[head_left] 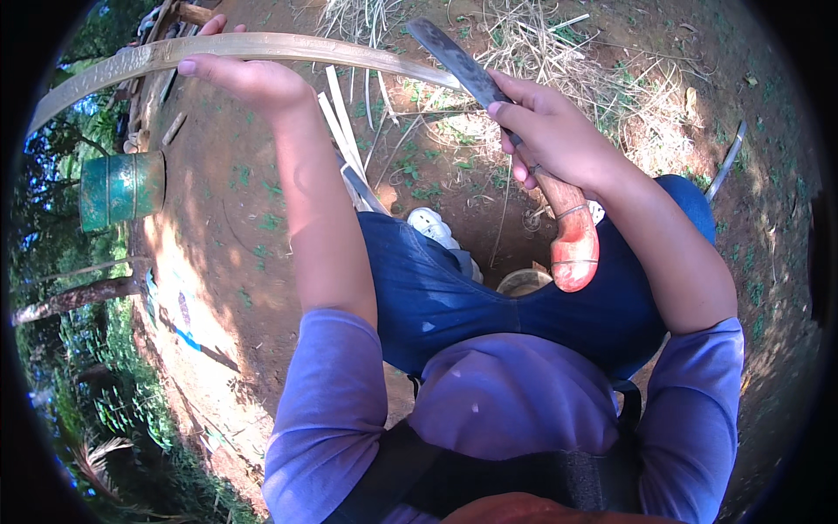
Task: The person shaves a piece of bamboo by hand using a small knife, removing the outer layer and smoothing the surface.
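Observation:
My left hand (pixel 253 80) holds a long pale bamboo strip (pixel 349 52), its thumb on the near side and fingertips showing beyond the far edge. The strip bows across the top of the view from the left rim to the knife. In my right hand (pixel 563 135) is a large knife (pixel 449 59), gripped where the dark blade meets the handle, with the thumb along the blade. Its curved wooden handle (pixel 576 249), red at the end, hangs back toward my lap. The blade slants up and left, crossing the strip's right end; whether they touch I cannot tell.
Pale shavings (pixel 559 52) litter the ground ahead, and several split strips (pixel 345 127) lie beyond my left knee. A green metal drum (pixel 122 189) stands at the left near foliage. Between my legs are a white shoe (pixel 432 225) and a round wooden piece (pixel 524 281).

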A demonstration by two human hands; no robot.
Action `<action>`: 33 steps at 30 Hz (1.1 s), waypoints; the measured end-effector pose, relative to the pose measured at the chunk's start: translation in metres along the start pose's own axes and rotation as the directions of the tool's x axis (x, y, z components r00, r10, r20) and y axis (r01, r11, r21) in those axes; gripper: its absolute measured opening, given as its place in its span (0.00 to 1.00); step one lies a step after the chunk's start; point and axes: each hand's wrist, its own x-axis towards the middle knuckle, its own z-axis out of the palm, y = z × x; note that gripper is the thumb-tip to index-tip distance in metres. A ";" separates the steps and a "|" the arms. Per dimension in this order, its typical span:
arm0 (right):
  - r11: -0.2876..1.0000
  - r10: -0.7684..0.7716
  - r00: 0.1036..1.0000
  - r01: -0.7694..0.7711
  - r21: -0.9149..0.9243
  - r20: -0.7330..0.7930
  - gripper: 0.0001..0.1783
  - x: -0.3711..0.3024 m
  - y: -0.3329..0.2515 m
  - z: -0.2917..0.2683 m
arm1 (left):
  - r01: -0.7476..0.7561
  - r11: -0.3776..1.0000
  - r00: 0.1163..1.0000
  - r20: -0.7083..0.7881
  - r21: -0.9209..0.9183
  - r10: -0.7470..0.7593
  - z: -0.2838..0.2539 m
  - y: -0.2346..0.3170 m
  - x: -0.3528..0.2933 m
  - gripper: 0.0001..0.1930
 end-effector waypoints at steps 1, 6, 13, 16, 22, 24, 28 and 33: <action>0.998 0.069 0.998 -0.069 -0.013 0.010 0.35 0.005 0.011 -0.009 | -0.004 1.000 1.000 -0.005 -0.026 0.004 0.005 -0.006 -0.001 0.42; 0.979 0.196 0.979 -0.192 -0.075 0.049 0.33 0.013 0.035 -0.006 | -0.030 0.999 1.000 -0.007 -0.010 0.030 0.007 -0.006 -0.001 0.41; 0.991 0.111 0.991 -0.105 -0.080 0.077 0.35 0.009 0.028 0.007 | -0.050 0.997 0.999 0.000 -0.067 0.050 0.017 -0.003 -0.004 0.41; 0.996 0.066 0.992 -0.059 -0.062 0.110 0.36 0.000 0.018 0.012 | -0.064 0.996 0.998 0.003 -0.061 0.064 0.017 -0.002 -0.005 0.41; 1.000 0.005 0.991 -0.001 -0.028 0.135 0.36 -0.004 0.015 0.015 | -0.071 0.994 0.997 0.022 -0.077 0.073 0.014 -0.008 0.001 0.41; 1.000 -0.014 0.990 0.018 -0.023 0.143 0.36 -0.007 0.012 0.017 | -0.068 0.996 0.997 0.026 -0.064 0.070 0.014 -0.003 0.000 0.41; 0.998 -0.048 0.988 0.053 -0.036 0.144 0.35 -0.016 0.000 0.022 | -0.070 0.996 0.995 0.069 -0.064 0.074 0.034 0.024 -0.016 0.41; 0.983 -0.170 0.977 0.177 -0.043 0.126 0.35 -0.016 0.003 0.028 | -0.042 0.998 0.998 0.054 -0.040 0.044 0.023 0.007 -0.004 0.44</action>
